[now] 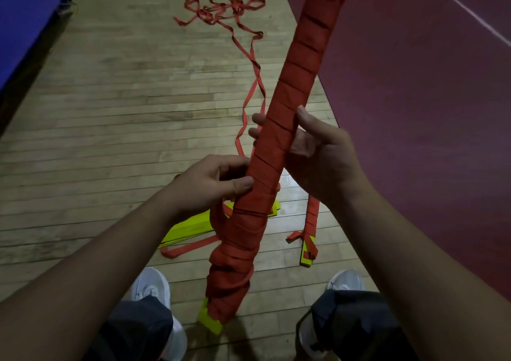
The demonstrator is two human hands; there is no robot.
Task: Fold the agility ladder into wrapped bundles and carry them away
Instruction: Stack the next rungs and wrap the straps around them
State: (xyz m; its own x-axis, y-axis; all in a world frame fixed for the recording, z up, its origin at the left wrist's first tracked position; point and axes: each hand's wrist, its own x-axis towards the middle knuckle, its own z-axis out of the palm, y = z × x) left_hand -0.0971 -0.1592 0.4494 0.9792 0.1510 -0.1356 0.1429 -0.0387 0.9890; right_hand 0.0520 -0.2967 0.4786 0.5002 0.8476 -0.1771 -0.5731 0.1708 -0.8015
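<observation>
A long wrapped bundle [290,106], wound in red strap, is held tilted from lower centre to the upper right, with a yellow rung end [210,320] exposed at its bottom. Loose strap [254,64] is trailed across the floor to a tangle [221,9] at upper centre. Flat yellow rungs [190,229] are lain behind the bundle, and a smaller bundle [311,236] is lain to its right.

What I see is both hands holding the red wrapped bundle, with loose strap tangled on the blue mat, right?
Not quite. The head view shows the loose strap tangled on the wooden floor, not the blue mat. Both the left hand and right hand do hold the red wrapped bundle.
</observation>
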